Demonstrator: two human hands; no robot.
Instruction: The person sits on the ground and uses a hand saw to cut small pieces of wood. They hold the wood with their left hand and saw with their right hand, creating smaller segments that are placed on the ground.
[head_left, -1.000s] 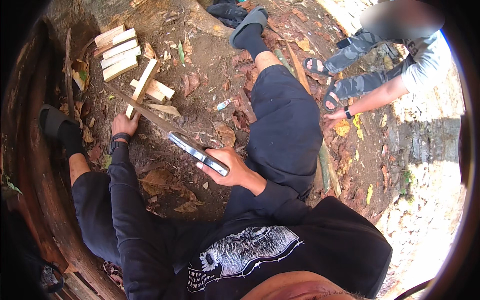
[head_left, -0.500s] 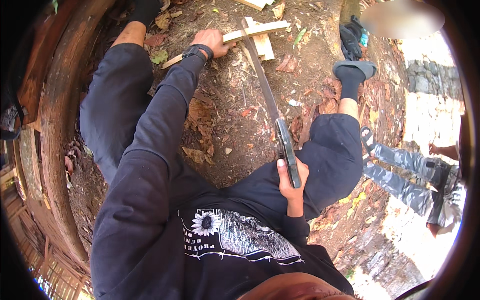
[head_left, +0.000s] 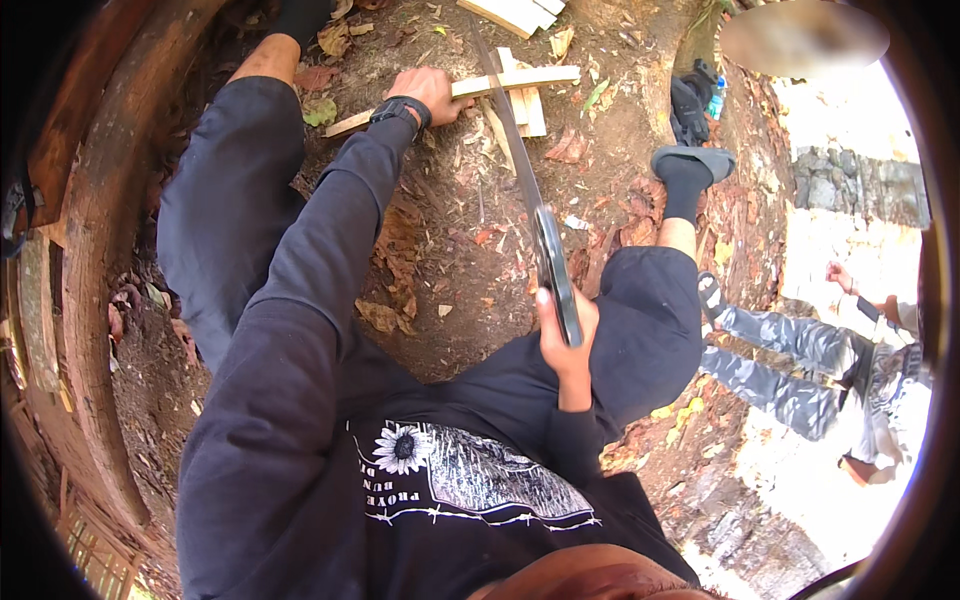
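Observation:
My left hand (head_left: 425,95), a dark watch on its wrist, grips a narrow pale wooden strip (head_left: 535,77) that lies slantwise on the ground. My right hand (head_left: 568,335) is closed round the dark handle of a handsaw (head_left: 524,165). The saw's long thin blade crosses the strip just right of my left hand. Its tip lies beyond the strip, toward the far side. Beneath the strip, crossing it, is another pale piece of wood (head_left: 529,116). The left fingertips are partly hidden behind the strip.
More pale boards (head_left: 512,12) lie at the far edge. A thick log (head_left: 105,230) runs along the left. Dry leaves and wood chips cover the dirt. Dark bags (head_left: 690,105) rest beyond my right foot, and a person in camouflage trousers (head_left: 780,345) is at the right.
My right hand has pushed the saw forward and slightly left, so more blade reaches past the strip. The left hand stays on the strip. The person at right has moved an arm.

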